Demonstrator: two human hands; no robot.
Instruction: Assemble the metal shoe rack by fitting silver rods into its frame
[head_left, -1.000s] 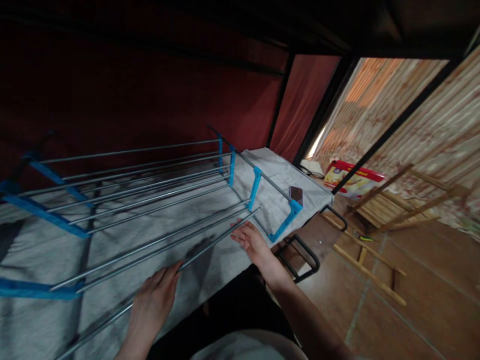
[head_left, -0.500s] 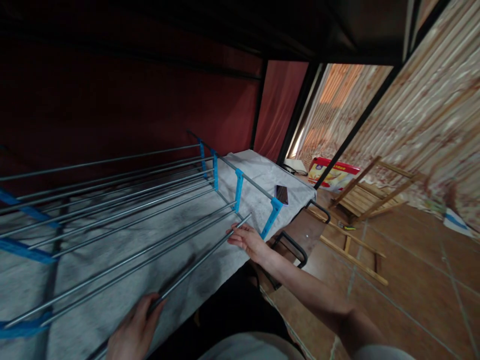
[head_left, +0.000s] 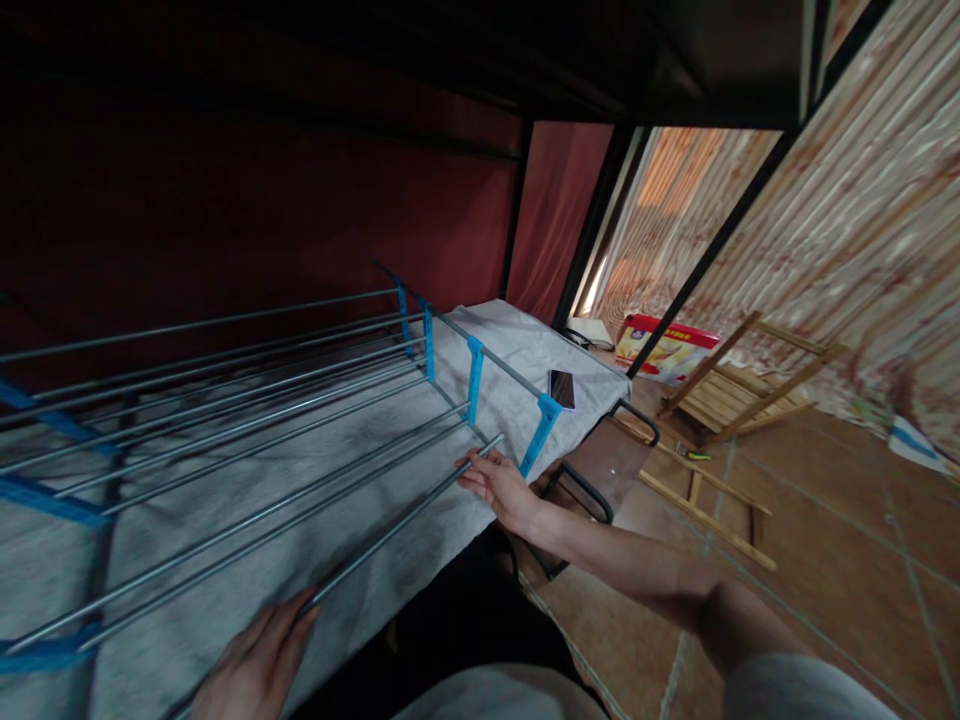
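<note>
A loose grey metal rod (head_left: 390, 540) slants across the front of the bed, gripped at two places. My left hand (head_left: 255, 655) is closed round its lower part near the bottom edge of the view. Close to the rod's far end, my right hand (head_left: 499, 490) pinches it between thumb and fingers, and the tip sticks out past them. Beyond the rod lies a rack of parallel metal bars (head_left: 300, 500) joined by blue plastic brackets (head_left: 541, 435). The rod's tip is short of the nearest right-hand bracket, with a gap between them.
The rack rests on a grey-white sheet (head_left: 517, 335). A dark phone (head_left: 561, 389) lies on it at the right. Black bed-frame posts (head_left: 712, 255) rise beside a patterned curtain (head_left: 847, 230). On the tiled floor are a red-and-yellow box (head_left: 664, 348) and wooden frame pieces (head_left: 709, 505).
My left hand has moved slightly down and left, still holding the rod. My right hand and the rod's tip have shifted only slightly.
</note>
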